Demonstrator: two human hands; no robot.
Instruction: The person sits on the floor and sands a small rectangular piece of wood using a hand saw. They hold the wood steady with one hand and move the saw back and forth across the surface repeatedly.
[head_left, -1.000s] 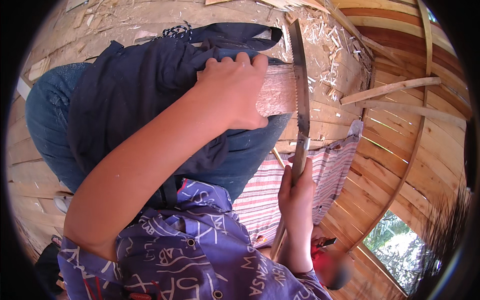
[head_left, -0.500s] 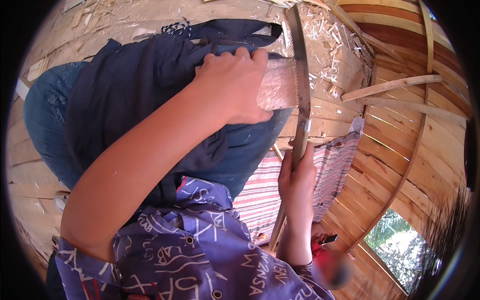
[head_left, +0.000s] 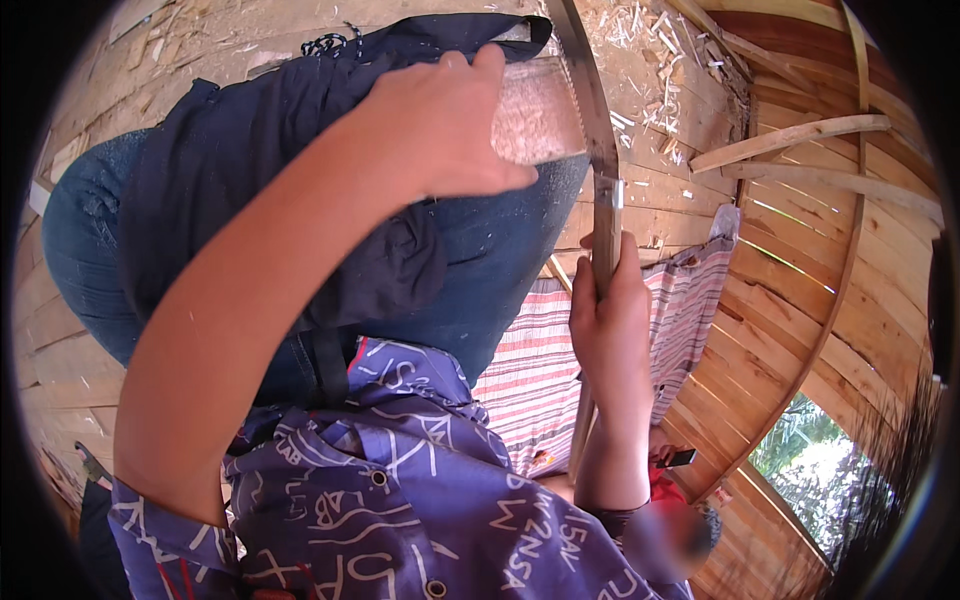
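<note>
My left hand (head_left: pixel 440 130) presses down on a pale wooden block (head_left: pixel 535 115) that rests on my knee, which a dark blue cloth (head_left: pixel 250 170) covers. My right hand (head_left: pixel 612 320) grips the long wooden handle of a saw (head_left: pixel 590 110). The saw's thin curved blade runs up along the right end of the block, touching its cut face. My jeans and a purple patterned shirt fill the lower left.
Wood shavings (head_left: pixel 660 70) lie on the plank floor (head_left: pixel 690 200) beyond the block. A striped red and white mat (head_left: pixel 560 370) lies below my leg. Loose wooden slats (head_left: pixel 790 140) rest at the right. Another person sits lower right with a dark phone (head_left: pixel 680 458).
My right hand has pushed the saw upward along the block's end, and the blade now reaches further past it. My left hand stays on the block.
</note>
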